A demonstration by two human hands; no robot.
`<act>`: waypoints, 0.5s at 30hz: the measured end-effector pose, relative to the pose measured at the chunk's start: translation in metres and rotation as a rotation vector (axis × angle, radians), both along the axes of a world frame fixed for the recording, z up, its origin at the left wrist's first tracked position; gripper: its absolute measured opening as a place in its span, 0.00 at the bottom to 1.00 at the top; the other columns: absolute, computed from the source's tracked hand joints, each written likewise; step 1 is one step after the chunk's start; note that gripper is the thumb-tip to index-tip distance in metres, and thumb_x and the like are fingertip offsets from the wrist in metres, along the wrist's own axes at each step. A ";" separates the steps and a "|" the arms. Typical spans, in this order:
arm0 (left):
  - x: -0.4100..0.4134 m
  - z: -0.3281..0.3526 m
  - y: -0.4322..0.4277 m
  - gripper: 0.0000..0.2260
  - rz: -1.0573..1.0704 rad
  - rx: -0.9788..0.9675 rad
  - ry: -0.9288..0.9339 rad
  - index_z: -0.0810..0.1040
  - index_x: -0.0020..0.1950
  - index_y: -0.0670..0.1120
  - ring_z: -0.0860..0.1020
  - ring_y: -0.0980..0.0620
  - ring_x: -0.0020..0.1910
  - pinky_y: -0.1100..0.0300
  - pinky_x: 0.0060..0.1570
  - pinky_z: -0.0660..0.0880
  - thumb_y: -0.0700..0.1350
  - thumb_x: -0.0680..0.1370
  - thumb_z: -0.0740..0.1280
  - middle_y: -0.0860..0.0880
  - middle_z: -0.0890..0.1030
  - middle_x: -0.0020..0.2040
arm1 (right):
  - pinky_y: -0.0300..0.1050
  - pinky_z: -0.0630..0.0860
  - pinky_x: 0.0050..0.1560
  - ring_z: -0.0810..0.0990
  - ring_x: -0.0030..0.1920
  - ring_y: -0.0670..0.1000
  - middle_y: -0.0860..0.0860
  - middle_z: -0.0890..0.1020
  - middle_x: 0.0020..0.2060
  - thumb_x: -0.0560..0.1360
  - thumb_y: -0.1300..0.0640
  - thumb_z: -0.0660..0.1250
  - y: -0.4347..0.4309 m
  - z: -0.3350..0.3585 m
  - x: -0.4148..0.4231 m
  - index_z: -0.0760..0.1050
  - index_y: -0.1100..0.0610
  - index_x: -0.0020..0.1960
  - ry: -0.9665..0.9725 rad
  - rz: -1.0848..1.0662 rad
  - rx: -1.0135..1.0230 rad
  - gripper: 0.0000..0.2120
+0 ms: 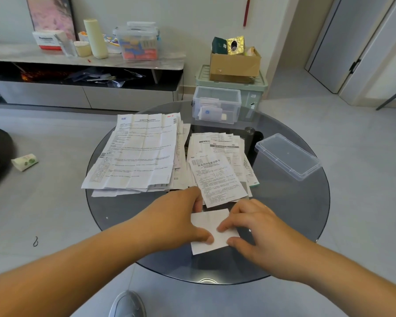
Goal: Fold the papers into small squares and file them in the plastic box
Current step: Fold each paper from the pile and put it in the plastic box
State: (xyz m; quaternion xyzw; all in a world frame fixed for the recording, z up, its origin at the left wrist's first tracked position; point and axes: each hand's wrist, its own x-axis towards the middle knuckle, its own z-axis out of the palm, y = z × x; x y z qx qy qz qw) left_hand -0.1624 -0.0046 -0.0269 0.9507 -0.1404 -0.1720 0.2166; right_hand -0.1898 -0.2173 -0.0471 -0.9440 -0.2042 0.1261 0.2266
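Head view: left hand [178, 220] and right hand [258, 229] pinch a part-folded paper [212, 221] with bent fingers, near on the table [284, 213]. Folding seems underway; next, probably crease it smaller, then reach to the far plastic box [215, 96].

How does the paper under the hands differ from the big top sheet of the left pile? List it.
The folded paper is small, blank side up; the big sheet lies spread open, creased, print up. The left hand and right hand hold the folded paper on the table; the big sheet rests untouched on its pile. Both are white.
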 end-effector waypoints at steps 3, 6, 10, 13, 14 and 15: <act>0.001 0.001 0.000 0.17 0.038 -0.141 0.090 0.68 0.52 0.55 0.79 0.57 0.40 0.64 0.37 0.75 0.54 0.74 0.75 0.57 0.77 0.46 | 0.40 0.66 0.68 0.64 0.61 0.40 0.33 0.67 0.53 0.79 0.44 0.66 0.000 0.000 -0.002 0.75 0.38 0.63 -0.024 0.021 -0.013 0.13; 0.000 0.000 0.001 0.13 0.067 -0.352 0.305 0.74 0.61 0.53 0.83 0.54 0.36 0.63 0.38 0.80 0.44 0.78 0.71 0.51 0.82 0.46 | 0.38 0.65 0.67 0.63 0.60 0.38 0.33 0.66 0.54 0.73 0.32 0.66 0.001 0.005 -0.006 0.75 0.39 0.62 -0.029 0.034 -0.026 0.21; 0.001 0.007 0.003 0.08 -0.003 -0.402 0.455 0.85 0.55 0.44 0.82 0.56 0.40 0.64 0.41 0.77 0.44 0.77 0.72 0.48 0.85 0.41 | 0.37 0.65 0.63 0.62 0.59 0.39 0.33 0.65 0.54 0.62 0.20 0.64 0.003 0.010 -0.011 0.72 0.38 0.62 -0.073 0.066 -0.099 0.35; 0.001 0.009 0.009 0.14 -0.111 -0.394 0.574 0.84 0.55 0.43 0.78 0.52 0.41 0.59 0.45 0.75 0.45 0.72 0.78 0.39 0.84 0.47 | 0.36 0.66 0.59 0.63 0.57 0.40 0.34 0.66 0.53 0.63 0.19 0.62 0.004 0.007 -0.014 0.73 0.39 0.59 -0.113 0.070 -0.097 0.33; 0.001 0.007 0.008 0.12 -0.128 -0.372 0.560 0.85 0.54 0.45 0.78 0.52 0.40 0.57 0.45 0.75 0.45 0.72 0.78 0.40 0.84 0.45 | 0.35 0.65 0.57 0.63 0.57 0.40 0.35 0.67 0.53 0.66 0.22 0.62 0.005 0.005 -0.014 0.74 0.40 0.58 -0.130 0.063 -0.089 0.30; 0.000 0.004 0.007 0.09 -0.131 -0.334 0.491 0.85 0.52 0.47 0.77 0.53 0.38 0.57 0.44 0.75 0.45 0.73 0.77 0.43 0.84 0.42 | 0.35 0.65 0.55 0.64 0.56 0.40 0.36 0.68 0.52 0.69 0.25 0.63 0.006 0.003 -0.014 0.75 0.40 0.57 -0.151 0.051 -0.077 0.25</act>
